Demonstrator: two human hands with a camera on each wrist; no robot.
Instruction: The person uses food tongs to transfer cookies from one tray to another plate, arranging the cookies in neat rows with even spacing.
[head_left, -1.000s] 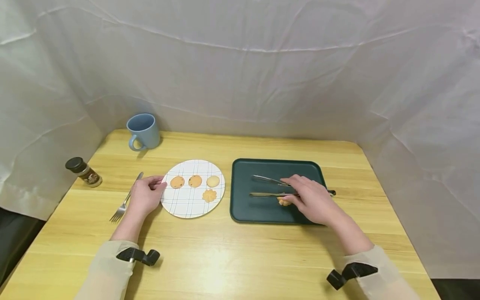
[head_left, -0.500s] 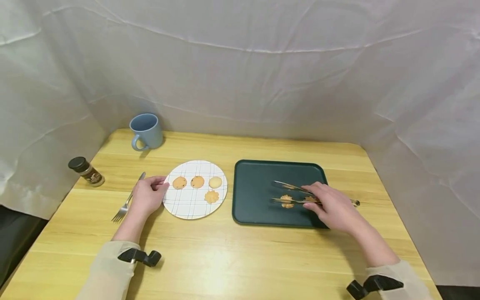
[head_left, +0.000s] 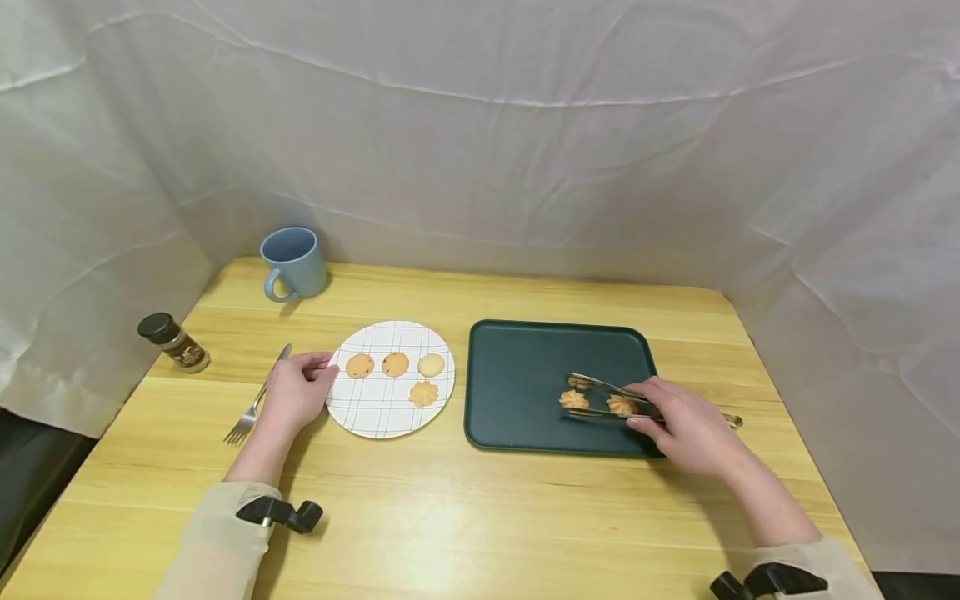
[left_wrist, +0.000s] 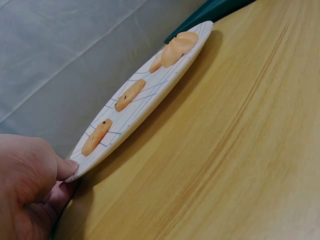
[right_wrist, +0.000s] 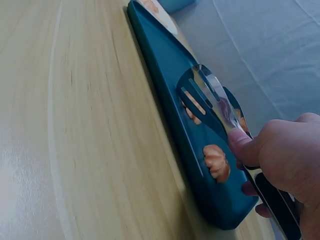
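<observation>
My left hand (head_left: 296,392) pinches the left rim of a white checked plate (head_left: 375,417), thumb on top in the left wrist view. On the plate lie two speckled cookies (head_left: 360,365), a pale round cookie (head_left: 431,365) and a flower-shaped cookie (head_left: 423,394). Metal tongs (right_wrist: 220,95) are gripped in my right hand (head_left: 690,429) above the dark green tray (head_left: 525,354). The spread tong ends stand on either side of a flower-shaped cookie (head_left: 573,400). A second such cookie (head_left: 621,405) sits nearer the hand, between the tong arms; whether the tongs touch either is unclear.
A fork (head_left: 258,396) lies just left of my left hand. Farther left stands a spice jar (head_left: 174,342) with a black lid, and a blue mug (head_left: 294,262) is at the back left. A pale cloth (head_left: 480,183) surrounds the table's back and sides.
My right hand has moved right and slightly toward me with the tongs, bringing both cookies on the tray into view. My left hand stays at the plate's rim.
</observation>
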